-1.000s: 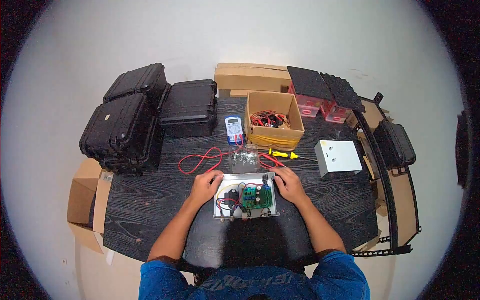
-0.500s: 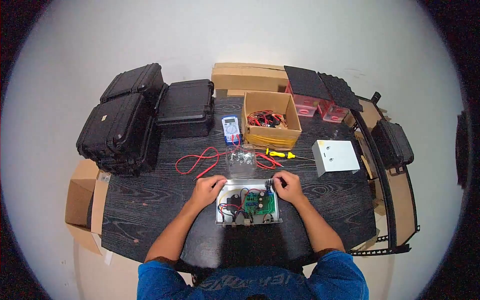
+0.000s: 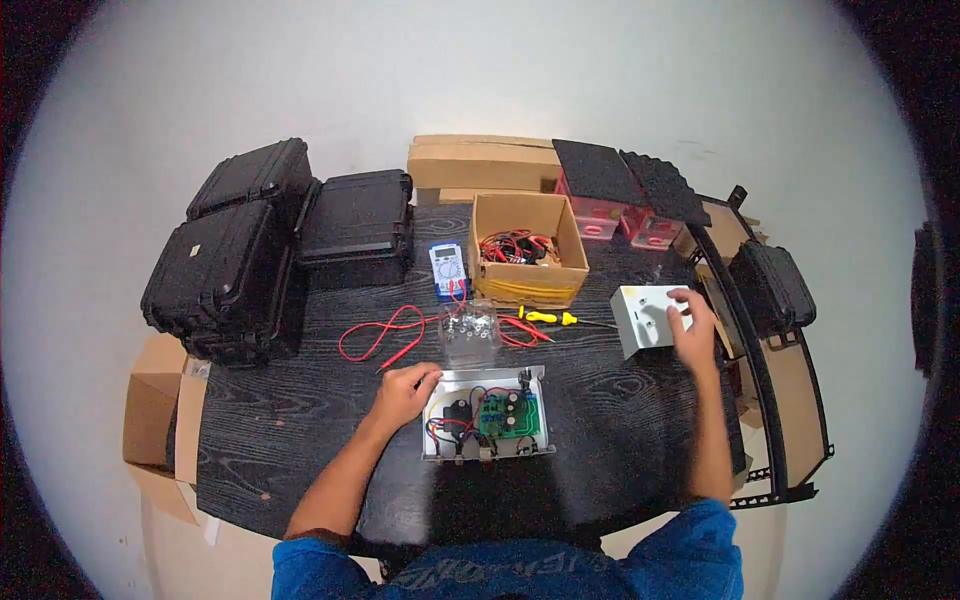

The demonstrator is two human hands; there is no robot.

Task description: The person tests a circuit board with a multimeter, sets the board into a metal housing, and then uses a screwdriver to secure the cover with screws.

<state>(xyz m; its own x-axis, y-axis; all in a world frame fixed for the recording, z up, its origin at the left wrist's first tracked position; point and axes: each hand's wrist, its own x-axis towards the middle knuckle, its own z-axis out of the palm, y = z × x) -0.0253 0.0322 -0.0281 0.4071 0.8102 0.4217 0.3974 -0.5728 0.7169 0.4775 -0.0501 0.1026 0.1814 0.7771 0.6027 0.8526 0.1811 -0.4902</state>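
Left hand (image 3: 405,390) rests on the rear-left corner of the open metal chassis (image 3: 505,375), fingers curled over the rim. Can't tell if it's actually gripping or just resting there. The chassis lies flat on the worktop (image 3: 300,420), front and centre just ahead of the person, with the green circuit board (image 3: 505,415) and its wiring exposed inside. Right hand (image 3: 692,320) is well out to the right, fingers spread and laid on the right side of the grey metal cover (image 3: 645,318), touching it but not closed around it. The cover sits on the worktop, well apart from the chassis. Just behind the chassis is a clear tub of small hardware (image 3: 470,330). Red test leads (image 3: 385,328) loop off to its left and a yellow screwdriver (image 3: 545,317) lies just to its right. Further back, a multimeter (image 3: 449,268) sits beside a cardboard box (image 3: 530,282) with loose leads in it. Black hard cases (image 3: 235,265) are stacked along the left rear of the worktop.
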